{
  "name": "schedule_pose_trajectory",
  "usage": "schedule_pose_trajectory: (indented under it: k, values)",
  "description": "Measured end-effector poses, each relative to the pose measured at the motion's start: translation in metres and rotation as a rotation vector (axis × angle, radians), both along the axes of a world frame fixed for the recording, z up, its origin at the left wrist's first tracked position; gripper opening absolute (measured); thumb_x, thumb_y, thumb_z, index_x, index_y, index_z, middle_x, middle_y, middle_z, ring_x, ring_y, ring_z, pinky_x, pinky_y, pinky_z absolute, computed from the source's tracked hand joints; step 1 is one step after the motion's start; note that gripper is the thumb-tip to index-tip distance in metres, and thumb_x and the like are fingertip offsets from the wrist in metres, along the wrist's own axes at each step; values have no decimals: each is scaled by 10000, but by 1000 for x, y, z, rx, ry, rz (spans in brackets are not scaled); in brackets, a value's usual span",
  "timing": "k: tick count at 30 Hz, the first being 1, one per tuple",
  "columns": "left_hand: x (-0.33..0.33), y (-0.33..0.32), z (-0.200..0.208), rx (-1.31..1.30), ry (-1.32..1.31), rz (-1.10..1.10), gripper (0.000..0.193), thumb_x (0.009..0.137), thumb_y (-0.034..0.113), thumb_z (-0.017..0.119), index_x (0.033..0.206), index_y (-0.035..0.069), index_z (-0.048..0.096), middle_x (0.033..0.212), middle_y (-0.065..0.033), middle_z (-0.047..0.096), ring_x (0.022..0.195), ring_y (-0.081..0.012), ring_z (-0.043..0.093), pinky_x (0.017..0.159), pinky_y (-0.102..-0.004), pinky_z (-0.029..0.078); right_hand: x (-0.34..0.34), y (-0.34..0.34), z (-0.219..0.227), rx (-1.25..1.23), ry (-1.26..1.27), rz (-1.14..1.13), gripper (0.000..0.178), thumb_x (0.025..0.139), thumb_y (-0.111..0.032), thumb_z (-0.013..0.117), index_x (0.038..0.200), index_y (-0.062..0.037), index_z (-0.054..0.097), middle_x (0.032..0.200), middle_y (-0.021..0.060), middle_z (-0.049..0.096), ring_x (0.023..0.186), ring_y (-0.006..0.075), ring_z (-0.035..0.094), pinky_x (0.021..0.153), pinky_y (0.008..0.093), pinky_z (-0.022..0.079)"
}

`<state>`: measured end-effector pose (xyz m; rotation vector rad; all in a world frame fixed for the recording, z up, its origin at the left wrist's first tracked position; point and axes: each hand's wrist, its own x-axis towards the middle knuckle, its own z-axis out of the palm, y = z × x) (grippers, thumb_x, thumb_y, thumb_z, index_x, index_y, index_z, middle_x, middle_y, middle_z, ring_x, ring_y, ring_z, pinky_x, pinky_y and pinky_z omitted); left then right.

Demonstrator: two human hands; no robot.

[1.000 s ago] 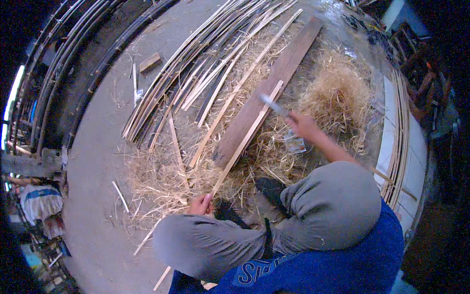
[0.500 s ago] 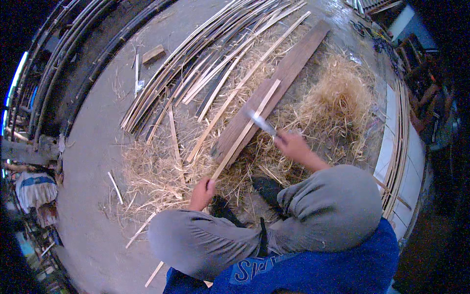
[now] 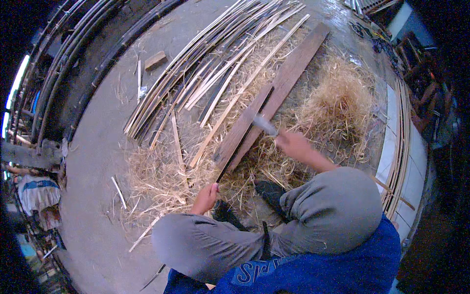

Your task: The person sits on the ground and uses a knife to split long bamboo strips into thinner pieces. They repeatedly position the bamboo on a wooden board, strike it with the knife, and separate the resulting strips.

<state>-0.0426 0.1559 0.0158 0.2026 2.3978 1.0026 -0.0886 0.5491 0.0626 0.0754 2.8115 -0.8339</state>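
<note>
My left hand [image 3: 205, 198] is closed round the near part of a dark-faced bamboo strip [image 3: 227, 166]. The strip runs away from me along a long brown wooden board [image 3: 302, 55], which lies slantwise on the floor. Closed on a knife [image 3: 265, 125], my right hand [image 3: 293, 146] is to the right of the board. The blade is blurred and lies across the strip and board; whether it touches the strip I cannot tell. The knife's handle is hidden in my fist. Behind my left hand, the strip's tail [image 3: 152, 278] shows beside my left knee.
Pale curly shavings [image 3: 159, 171] lie around the board, with a large heap [image 3: 340, 100] to its right. Many split strips [image 3: 196, 63] lie at the far left, near a small wood block [image 3: 155, 60]. More strips [image 3: 400, 137] rest on white tiles at right. Dark poles [image 3: 105, 66] stand far left.
The strip in my left hand showed a pale face and now shows a dark one, so it has been turned over. My right hand and the knife have hardly moved.
</note>
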Motion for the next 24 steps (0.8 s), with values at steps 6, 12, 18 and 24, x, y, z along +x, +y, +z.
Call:
schedule_pose_trajectory:
  k: [6,12,18,24]
  values:
    - [24,-15,5,-63,76,1,379,982,327,389,902,9,578,761,-218,595,722,-401,572,660,-448,441,-22,36,-13,100,129,-102,354,899,-416,523,1040,-97,578,842,193,643,785,394,623,690,509,481]
    - [19,-46,-30,-157,-94,-2,341,945,337,450,949,19,574,736,-212,593,672,-397,569,610,-460,430,-23,26,5,43,66,-170,334,916,-395,497,1054,-107,593,832,185,646,784,396,625,671,504,487]
    - [-2,18,3,-266,275,-36,368,965,365,364,955,40,537,811,-269,608,730,-452,596,656,-549,453,42,-34,-33,146,69,337,396,900,-424,515,1170,-135,515,888,196,624,789,381,628,687,494,501]
    - [-6,12,18,-345,358,-119,330,981,350,328,941,69,497,696,-252,610,634,-457,592,573,-558,461,-4,11,-4,28,87,-79,492,889,-490,506,1214,-121,514,993,228,622,863,419,615,747,499,500]
